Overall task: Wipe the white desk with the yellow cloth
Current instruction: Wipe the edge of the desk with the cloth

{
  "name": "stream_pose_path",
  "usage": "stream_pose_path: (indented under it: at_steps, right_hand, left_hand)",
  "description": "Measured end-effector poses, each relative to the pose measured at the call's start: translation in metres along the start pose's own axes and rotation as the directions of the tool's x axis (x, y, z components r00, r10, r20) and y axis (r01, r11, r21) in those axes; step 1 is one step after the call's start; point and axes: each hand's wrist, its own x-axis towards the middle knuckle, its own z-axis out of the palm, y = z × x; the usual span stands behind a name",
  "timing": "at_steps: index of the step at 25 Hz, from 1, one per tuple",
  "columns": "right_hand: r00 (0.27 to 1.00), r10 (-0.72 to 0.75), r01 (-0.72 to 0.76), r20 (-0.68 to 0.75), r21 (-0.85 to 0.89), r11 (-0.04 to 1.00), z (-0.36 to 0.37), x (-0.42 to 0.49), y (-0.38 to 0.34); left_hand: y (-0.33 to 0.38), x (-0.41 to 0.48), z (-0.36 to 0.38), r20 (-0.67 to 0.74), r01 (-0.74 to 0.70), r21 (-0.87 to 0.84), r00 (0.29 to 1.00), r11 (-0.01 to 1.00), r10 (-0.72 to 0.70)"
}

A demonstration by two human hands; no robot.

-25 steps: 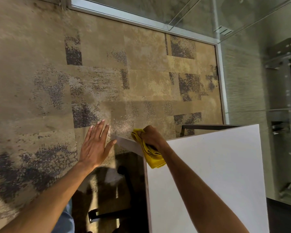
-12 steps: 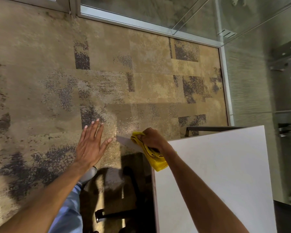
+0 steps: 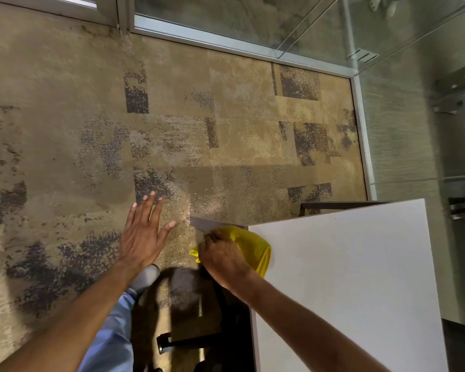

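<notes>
The white desk (image 3: pixel 346 277) fills the lower right, seen from above. Its near-left corner sticks out at the centre. My right hand (image 3: pixel 222 260) grips the yellow cloth (image 3: pixel 255 249) and presses it against that corner and the desk's left edge. Part of the cloth lies on the desk top, part hangs over the edge under my fingers. My left hand (image 3: pixel 144 232) hovers over the carpet to the left of the desk, fingers spread, holding nothing.
Patterned tan and dark carpet (image 3: pixel 172 130) covers the floor. Glass partitions with metal frames (image 3: pixel 226 47) run along the back and right. A dark chair base (image 3: pixel 188 342) stands beside the desk's left edge. My shoe (image 3: pixel 145 279) and blue trouser leg show below.
My right hand has slid the cloth back toward me along the desk's left corner, and the cloth now spreads more onto the top. The view has shifted slightly; my left hand stays spread.
</notes>
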Motion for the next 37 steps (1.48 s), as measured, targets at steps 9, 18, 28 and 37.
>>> stream_pose_path:
  at_steps: [9, 18, 28, 37]
  right_hand:
    - [0.994, 0.098, -0.099, -0.043, -0.034, 0.994, 0.037, -0.001, 0.033]
    - [0.970, 0.176, -0.152, -0.170, 0.145, 0.978, 0.052, -0.022, 0.034]
    - [0.980, 0.196, -0.200, 0.044, 0.184, 0.962, 0.059, -0.049, 0.017]
    - [0.989, 0.141, -0.143, 0.047, 0.062, 0.988, 0.073, -0.089, -0.008]
  left_hand:
    - [-0.008, -0.021, 0.011, 0.030, -0.017, 0.028, 0.999, 0.999, 0.016]
    - [0.003, -0.030, 0.023, 0.055, -0.028, 0.053, 0.998, 0.998, 0.025]
    - [0.019, -0.047, 0.034, 0.058, -0.029, 0.036, 0.998, 0.999, 0.027]
    - [0.031, -0.070, 0.043, 0.054, -0.057, 0.031, 0.997, 0.998, 0.055]
